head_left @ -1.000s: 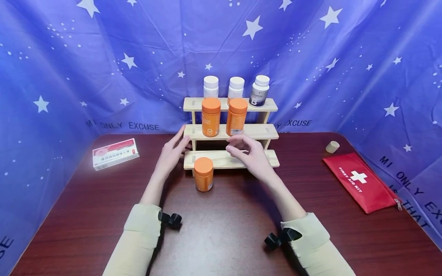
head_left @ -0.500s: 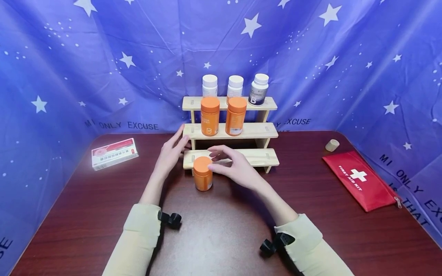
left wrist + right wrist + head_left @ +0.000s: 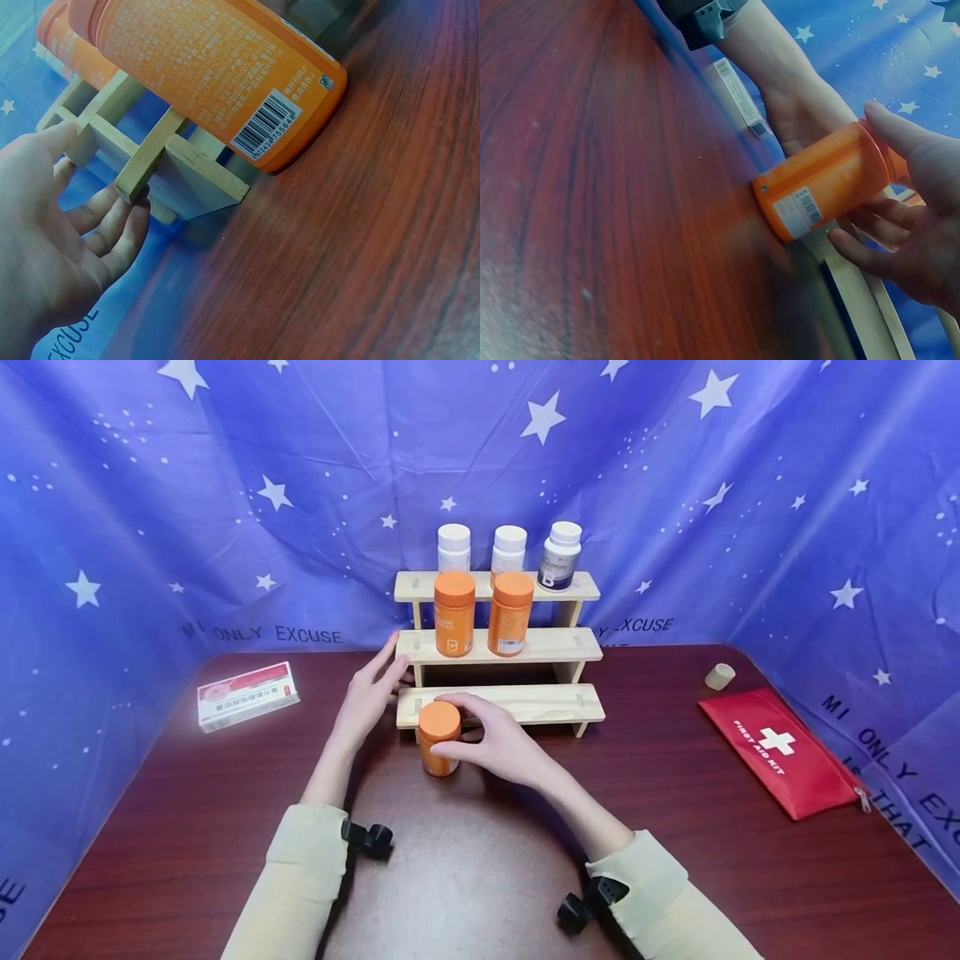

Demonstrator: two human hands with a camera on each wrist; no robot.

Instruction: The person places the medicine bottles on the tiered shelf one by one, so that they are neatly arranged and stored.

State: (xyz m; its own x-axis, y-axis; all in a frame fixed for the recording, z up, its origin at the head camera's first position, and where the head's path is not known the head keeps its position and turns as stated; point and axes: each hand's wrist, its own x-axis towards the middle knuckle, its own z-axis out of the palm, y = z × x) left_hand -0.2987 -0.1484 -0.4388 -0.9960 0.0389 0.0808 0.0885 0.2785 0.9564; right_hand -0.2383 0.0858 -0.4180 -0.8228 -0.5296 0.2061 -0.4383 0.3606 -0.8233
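Note:
An orange pill bottle (image 3: 438,739) with an orange lid stands upright on the table, just in front of the wooden three-step rack (image 3: 517,703) at its left end. My right hand (image 3: 498,745) grips this bottle, thumb at the front and fingers reaching behind; the right wrist view shows the thumb by the lid. With relaxed fingers, my left hand (image 3: 367,693) touches the left ends of the rack's boards, as the left wrist view also shows. Two more orange bottles, a left one (image 3: 453,614) and a right one (image 3: 511,614), stand on the middle step.
Along the top step are two white bottles, one left (image 3: 454,547) and one centre (image 3: 509,550), and a dark-labelled bottle (image 3: 559,557). A medicine box (image 3: 247,696) lies left. A red first aid pouch (image 3: 780,750) and a small pale cylinder (image 3: 720,677) lie right.
My right hand has moved left and down from the rack's bottom step to the front orange bottle, closing round it. My left hand stays at the rack's left end.

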